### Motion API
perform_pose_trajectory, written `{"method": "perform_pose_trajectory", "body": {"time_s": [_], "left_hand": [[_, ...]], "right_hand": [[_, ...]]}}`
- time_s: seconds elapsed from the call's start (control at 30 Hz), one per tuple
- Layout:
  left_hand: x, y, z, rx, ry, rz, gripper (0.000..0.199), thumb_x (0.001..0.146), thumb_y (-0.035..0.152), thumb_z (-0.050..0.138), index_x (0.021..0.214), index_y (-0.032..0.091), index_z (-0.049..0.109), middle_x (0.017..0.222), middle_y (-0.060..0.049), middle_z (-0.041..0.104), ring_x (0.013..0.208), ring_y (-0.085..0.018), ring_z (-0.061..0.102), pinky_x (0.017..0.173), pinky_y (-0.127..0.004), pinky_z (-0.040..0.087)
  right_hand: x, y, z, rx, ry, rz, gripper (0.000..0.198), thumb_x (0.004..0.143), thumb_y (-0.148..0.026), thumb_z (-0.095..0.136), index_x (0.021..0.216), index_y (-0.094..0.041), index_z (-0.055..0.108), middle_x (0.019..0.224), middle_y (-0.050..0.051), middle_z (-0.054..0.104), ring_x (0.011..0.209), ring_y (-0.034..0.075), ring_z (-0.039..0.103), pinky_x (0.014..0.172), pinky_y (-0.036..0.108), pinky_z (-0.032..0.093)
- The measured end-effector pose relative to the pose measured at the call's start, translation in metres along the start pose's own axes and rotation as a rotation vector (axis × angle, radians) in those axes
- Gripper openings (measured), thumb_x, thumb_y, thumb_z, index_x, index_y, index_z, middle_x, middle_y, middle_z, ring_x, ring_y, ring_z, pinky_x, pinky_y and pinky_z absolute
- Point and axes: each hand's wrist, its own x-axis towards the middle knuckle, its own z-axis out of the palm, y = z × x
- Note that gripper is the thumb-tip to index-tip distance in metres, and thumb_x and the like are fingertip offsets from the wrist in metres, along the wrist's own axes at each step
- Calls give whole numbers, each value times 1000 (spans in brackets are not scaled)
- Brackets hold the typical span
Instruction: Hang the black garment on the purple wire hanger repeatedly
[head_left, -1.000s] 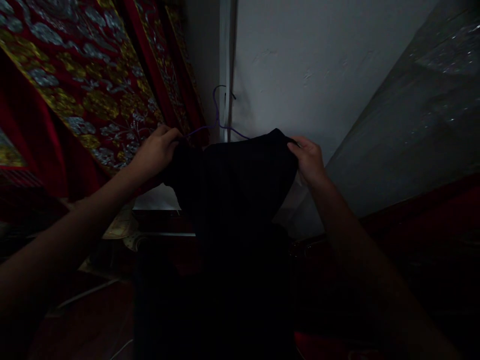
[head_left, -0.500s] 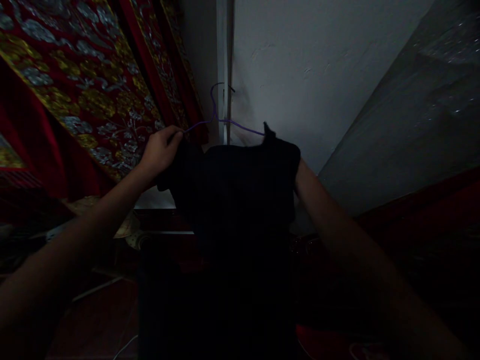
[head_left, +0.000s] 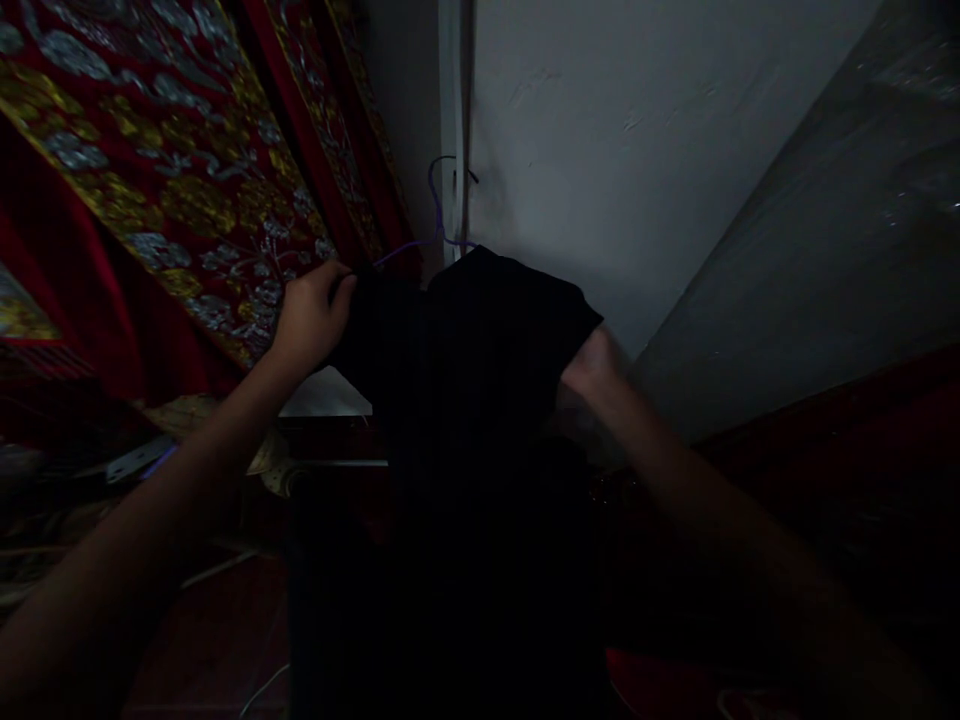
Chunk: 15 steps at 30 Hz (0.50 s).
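The garment's (head_left: 480, 350) edge moved inward along the hanger (head_left: 440, 232); left hand (head_left: 307, 315), pinching cloth, should keep steady; right hand's (head_left: 589, 360) grip I cannot tell.

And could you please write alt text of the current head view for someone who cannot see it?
A left hand holds one shoulder of a dark garment, a purple hanger showing at its top; the right hand is mostly hidden by the garment. In dim light, red embroidered fabric hangs left of a pale wall.
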Motion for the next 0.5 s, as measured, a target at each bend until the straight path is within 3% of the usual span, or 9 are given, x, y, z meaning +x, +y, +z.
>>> {"method": "perform_pose_trajectory", "body": {"time_s": [0.07, 0.17, 0.27, 0.33, 0.4, 0.5], "left_hand": [[-1, 4, -1, 31, 15, -8, 25, 96, 34, 47, 100, 19, 66, 96, -8, 72, 88, -24, 66, 83, -34, 49], [5, 5, 5, 29, 36, -58, 23, 95, 30, 45, 101, 19, 65, 96, -8, 71, 89, -25, 66, 83, -33, 49], [13, -3, 12, -53, 64, -116, 21, 93, 27, 46, 102, 19, 64, 98, -9, 70, 92, -23, 65, 85, -33, 48], [16, -8, 14, -116, 66, -131, 20, 91, 30, 51, 101, 18, 63, 98, -8, 70, 91, -22, 64, 85, -32, 48], [14, -7, 12, -147, 25, -117, 21, 91, 36, 53, 97, 18, 63, 93, -7, 69, 87, -21, 63, 83, -31, 48], [7, 7, 8, -164, -126, -49, 27, 95, 40, 47, 90, 19, 64, 85, -5, 68, 78, -19, 61, 77, -31, 48]], "right_hand": [[6, -21, 0, 23, 29, 20, 30, 93, -46, 53, 88, -21, 69, 85, 4, 72, 97, 26, 69, 87, 47, 59], [18, -63, 17, -56, -5, -75, 25, 88, -44, 59, 88, -21, 69, 93, 4, 74, 104, 26, 69, 94, 47, 56], [14, -92, 53, -384, -41, -246, 40, 95, -54, 50, 94, -21, 71, 105, 2, 74, 112, 25, 66, 93, 46, 53], [-1, -99, 77, -629, -80, -272, 58, 99, -62, 32, 96, -20, 73, 106, 2, 74, 113, 25, 66, 89, 44, 52], [-22, -95, 93, -766, -270, -228, 68, 96, -69, 29, 94, -20, 74, 102, 4, 75, 109, 24, 67, 85, 42, 53], [-44, -76, 98, -926, -833, -57, 50, 82, -66, 63, 90, -19, 77, 92, 6, 76, 96, 24, 71, 82, 38, 56]]}}
